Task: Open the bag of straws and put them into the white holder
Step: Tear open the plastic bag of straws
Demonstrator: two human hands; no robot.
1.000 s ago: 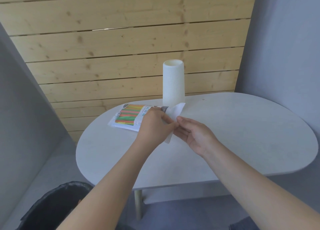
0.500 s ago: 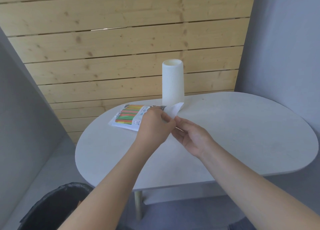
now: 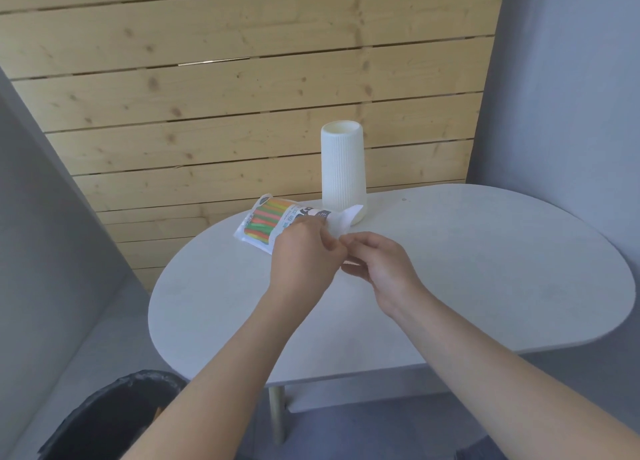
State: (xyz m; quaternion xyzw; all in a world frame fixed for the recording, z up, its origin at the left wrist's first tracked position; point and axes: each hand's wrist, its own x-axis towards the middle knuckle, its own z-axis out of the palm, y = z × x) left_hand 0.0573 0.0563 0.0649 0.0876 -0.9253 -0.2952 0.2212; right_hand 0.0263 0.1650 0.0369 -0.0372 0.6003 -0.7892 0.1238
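Seen from the head camera, a bag of straws is held over the pale table, just before the upright white holder. Its white end is pinched by the closed left hand and by the right hand.

A holder stands at the back of the bench. A bag lies just left of it. A bin sits on the floor, lower left.
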